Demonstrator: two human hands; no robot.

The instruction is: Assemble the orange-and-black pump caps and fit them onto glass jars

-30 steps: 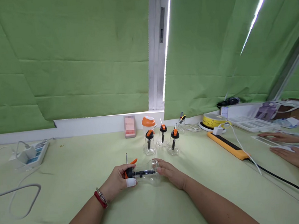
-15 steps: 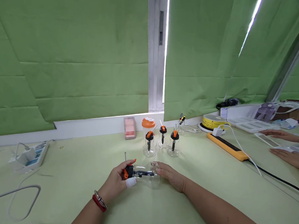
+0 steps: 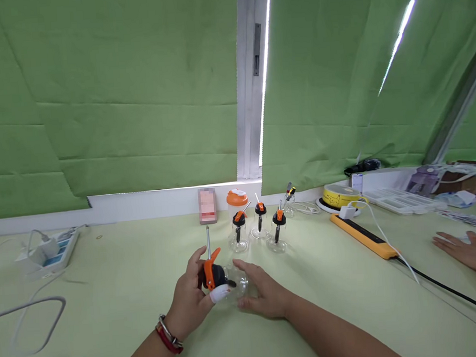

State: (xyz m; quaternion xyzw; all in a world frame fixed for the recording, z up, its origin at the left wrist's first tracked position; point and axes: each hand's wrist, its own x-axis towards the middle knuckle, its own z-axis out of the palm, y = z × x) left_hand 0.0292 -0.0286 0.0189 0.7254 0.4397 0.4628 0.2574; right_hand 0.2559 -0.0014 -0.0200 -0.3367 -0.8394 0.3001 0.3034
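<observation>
Clear bottle — partly behind fingers

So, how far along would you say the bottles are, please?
Three clear bottles stand capped and look done. A fourth bottle, tilted, its cap on, is between the left hand and right hand. Only that one seems left; beyond it I cannot tell.
</observation>
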